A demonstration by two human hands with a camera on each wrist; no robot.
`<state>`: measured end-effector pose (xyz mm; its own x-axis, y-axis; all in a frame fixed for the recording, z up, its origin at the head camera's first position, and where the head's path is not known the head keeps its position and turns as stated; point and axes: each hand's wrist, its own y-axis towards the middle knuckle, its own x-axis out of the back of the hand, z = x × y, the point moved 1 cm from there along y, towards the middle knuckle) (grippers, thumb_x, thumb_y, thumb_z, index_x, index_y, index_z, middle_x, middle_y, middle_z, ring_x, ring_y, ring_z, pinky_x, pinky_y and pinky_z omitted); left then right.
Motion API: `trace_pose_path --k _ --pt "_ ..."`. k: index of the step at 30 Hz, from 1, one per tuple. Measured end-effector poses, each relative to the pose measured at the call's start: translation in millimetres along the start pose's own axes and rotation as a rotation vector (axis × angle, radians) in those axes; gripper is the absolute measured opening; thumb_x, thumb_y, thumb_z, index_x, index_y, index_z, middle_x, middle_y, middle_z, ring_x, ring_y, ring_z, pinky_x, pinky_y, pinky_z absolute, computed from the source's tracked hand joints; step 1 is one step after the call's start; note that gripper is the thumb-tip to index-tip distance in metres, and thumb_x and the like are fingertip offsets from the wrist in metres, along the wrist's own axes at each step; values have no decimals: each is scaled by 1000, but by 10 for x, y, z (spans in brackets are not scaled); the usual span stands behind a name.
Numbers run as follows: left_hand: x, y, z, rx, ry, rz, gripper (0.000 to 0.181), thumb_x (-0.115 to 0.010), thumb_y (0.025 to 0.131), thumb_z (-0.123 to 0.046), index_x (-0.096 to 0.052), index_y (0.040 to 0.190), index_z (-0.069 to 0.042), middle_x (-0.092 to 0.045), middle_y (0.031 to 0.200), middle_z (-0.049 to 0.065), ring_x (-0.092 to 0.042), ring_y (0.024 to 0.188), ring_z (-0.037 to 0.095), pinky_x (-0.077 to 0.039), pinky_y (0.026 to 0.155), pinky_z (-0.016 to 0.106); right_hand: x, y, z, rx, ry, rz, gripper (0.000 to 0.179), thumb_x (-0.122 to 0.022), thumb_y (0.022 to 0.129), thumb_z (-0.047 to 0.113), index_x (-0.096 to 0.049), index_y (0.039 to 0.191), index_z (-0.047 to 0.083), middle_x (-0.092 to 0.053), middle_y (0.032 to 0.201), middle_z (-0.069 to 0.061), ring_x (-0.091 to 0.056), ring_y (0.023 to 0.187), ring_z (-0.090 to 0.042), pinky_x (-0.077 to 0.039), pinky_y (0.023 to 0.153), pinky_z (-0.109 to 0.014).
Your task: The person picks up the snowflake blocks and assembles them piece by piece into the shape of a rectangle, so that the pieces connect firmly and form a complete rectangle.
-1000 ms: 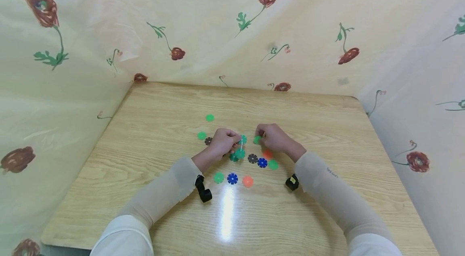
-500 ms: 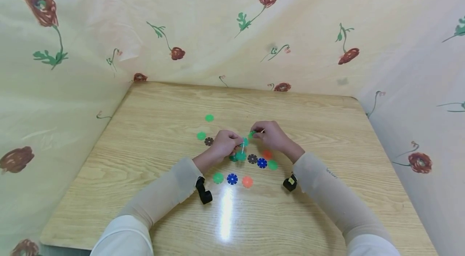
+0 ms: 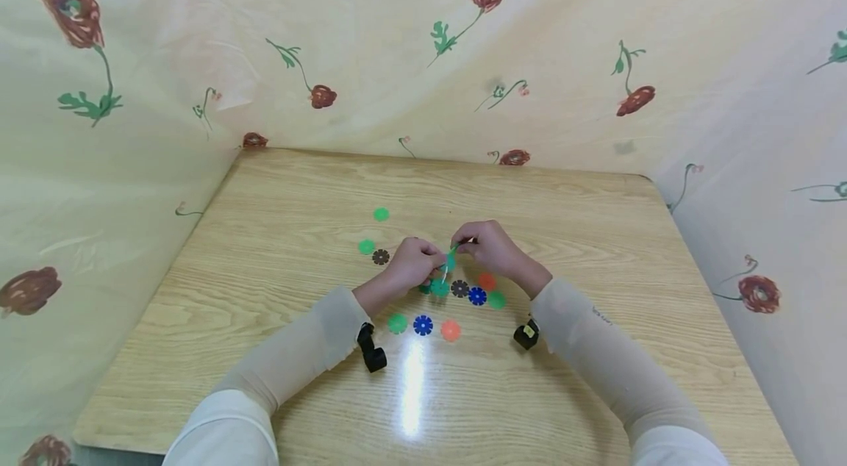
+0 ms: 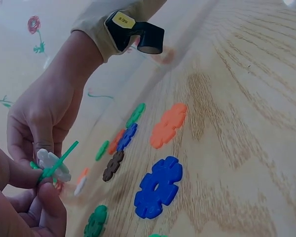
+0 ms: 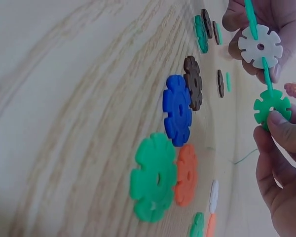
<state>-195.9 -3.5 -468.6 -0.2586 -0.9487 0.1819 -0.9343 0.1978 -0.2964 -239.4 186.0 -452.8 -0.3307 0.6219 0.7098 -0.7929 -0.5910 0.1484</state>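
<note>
My left hand point(image 3: 412, 262) pinches a small chain of slotted flower-shaped discs above the table. The chain has a white disc point(image 5: 272, 49) slotted between two green discs; the upper one point(image 5: 250, 17) shows edge-on in the right wrist view. My right hand point(image 3: 488, 245) pinches another green slotted disc point(image 5: 263, 112) between thumb and fingers. Its rim meets the chain's nearer green disc point(image 5: 267, 74); how deeply the slots engage cannot be told. In the left wrist view my left fingers point(image 4: 52, 210) partly cover the chain, beside the white disc point(image 4: 61, 173).
Loose discs lie around the hands: blue point(image 3: 423, 325), orange point(image 3: 451, 331) and green point(image 3: 398, 323) in front, brown point(image 3: 459, 289), blue point(image 3: 477, 296) and green point(image 3: 496, 300) to the right. More green and brown ones point(image 3: 380, 257) lie left. Floral cloth point(image 3: 397, 47) surrounds the wooden table point(image 3: 298, 209).
My right hand has lifted the green disc off the table and brought it left to the chain. My left hand, holding the chain, has shifted slightly right.
</note>
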Motion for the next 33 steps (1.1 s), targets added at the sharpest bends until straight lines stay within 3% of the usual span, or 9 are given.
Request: trace_pose_path --k 4,8,15,25,33 --pt "-11 3 -11 13 6 7 17 -66 99 -12 -74 92 0 -63 74 7 -51 55 12 -46 48 22 -12 -5 11 34 -5 -11 19 -70 87 -14 -77 91 3 -75 90 -5 -71 85 -20 -60 77 -35" --pt "-26 -7 -36 37 -10 -7 16 -65 98 -11 -73 93 2 -62 75 5 -51 56 12 -45 49 21 -18 -11 41 119 -29 -41 19 -70 85 -16 -76 90 1 -75 89 -6 -71 84 -21 -60 75 -35" --pt "-41 -44 -93 35 -1 -67 15 -63 99 -7 -74 94 3 -63 81 5 -52 64 13 -45 54 22 -5 -11 105 252 -81 -83 21 -70 83 -20 -76 87 0 -74 87 -7 -72 80 -23 -61 72 -34" --pt "-39 -47 -157 53 0 -107 13 -62 96 -1 -74 91 2 -67 84 8 -57 71 16 -47 59 24 23 6 168 352 -170 -107 27 -68 80 -24 -76 84 1 -74 84 -8 -71 77 -21 -61 69 -32" --pt "-68 -61 -182 37 6 -116 13 -63 96 -1 -74 90 3 -68 82 8 -57 68 15 -46 55 23 41 -3 187 444 -244 -111 32 -66 76 -28 -76 82 1 -73 82 -7 -70 75 -20 -60 66 -31"
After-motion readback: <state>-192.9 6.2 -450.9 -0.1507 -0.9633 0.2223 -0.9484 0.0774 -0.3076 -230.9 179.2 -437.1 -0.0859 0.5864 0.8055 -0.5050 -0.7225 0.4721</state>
